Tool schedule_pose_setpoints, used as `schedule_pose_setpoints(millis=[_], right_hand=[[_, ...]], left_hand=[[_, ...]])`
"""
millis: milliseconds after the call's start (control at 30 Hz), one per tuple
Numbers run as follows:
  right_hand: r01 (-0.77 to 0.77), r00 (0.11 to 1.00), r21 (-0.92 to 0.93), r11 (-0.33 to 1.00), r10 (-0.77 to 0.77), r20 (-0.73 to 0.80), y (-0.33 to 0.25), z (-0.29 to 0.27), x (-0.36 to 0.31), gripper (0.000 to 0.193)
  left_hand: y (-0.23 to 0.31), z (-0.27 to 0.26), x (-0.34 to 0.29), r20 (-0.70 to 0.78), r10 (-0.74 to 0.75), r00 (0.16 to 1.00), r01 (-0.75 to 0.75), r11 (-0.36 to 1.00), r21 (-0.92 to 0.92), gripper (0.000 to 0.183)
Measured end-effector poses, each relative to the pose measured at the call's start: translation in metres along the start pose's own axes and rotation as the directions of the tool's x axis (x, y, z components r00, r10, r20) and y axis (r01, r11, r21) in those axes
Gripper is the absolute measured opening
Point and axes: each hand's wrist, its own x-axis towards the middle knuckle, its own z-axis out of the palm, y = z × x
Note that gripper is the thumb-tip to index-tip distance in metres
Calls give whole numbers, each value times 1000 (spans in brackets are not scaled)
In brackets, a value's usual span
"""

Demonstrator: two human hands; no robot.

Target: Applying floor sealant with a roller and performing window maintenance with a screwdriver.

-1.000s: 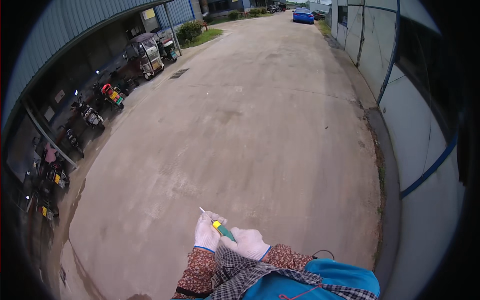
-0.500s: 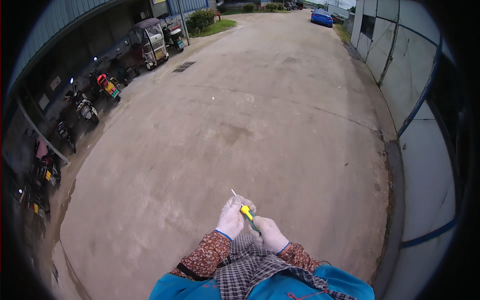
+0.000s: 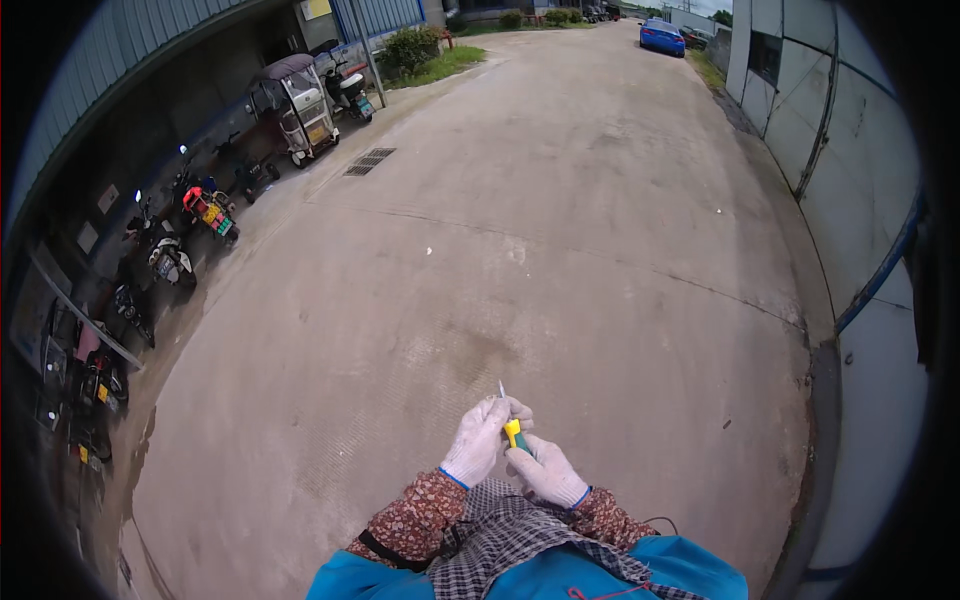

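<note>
Both my hands wear white knit gloves with blue cuffs and are together in front of my body. A screwdriver (image 3: 514,432) with a yellow and green handle is between them, its thin metal shaft pointing up and away from me. My left hand (image 3: 477,441) pinches around the shaft just above the yellow part; its fingers partly hide the shaft. Closed on the green end of the handle is my right hand (image 3: 549,471), which covers the handle's lower end.
Concrete pavement (image 3: 350,330) stretches ahead. Parked motorbikes (image 3: 170,255) and a covered three-wheeler (image 3: 305,115) line the left, near a drain grate (image 3: 371,161). Large metal doors (image 3: 865,170) run along the right. Far off stands a blue car (image 3: 661,38).
The screwdriver has turned more upright, and its green handle is more covered by my right hand. Both hands sit slightly further right in the picture, as the whole view has shifted.
</note>
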Motion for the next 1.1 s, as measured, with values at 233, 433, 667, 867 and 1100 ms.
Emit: schedule_pose_setpoints(millis=[233, 433, 667, 867, 1100], right_hand=[[102, 994, -146, 984, -94, 62, -15, -32, 79, 38], [-3, 1000, -138, 990, 7, 27, -25, -64, 143, 35], [-103, 995, -172, 980, 98, -35, -62, -126, 202, 32], [-162, 974, 99, 982, 175, -142, -68, -165, 243, 24], [-191, 979, 159, 969, 201, -46, -90, -206, 330, 21]], left_hand=[[48, -42, 63, 19, 118, 993, -116, 989, -87, 47], [51, -67, 141, 54, -12, 998, 26, 961, -274, 54], [87, -49, 224, 56, -76, 996, 80, 995, -62, 35], [121, -34, 296, 26, -112, 993, 89, 895, 438, 34], [137, -59, 373, -77, -176, 981, 189, 814, 549, 35]])
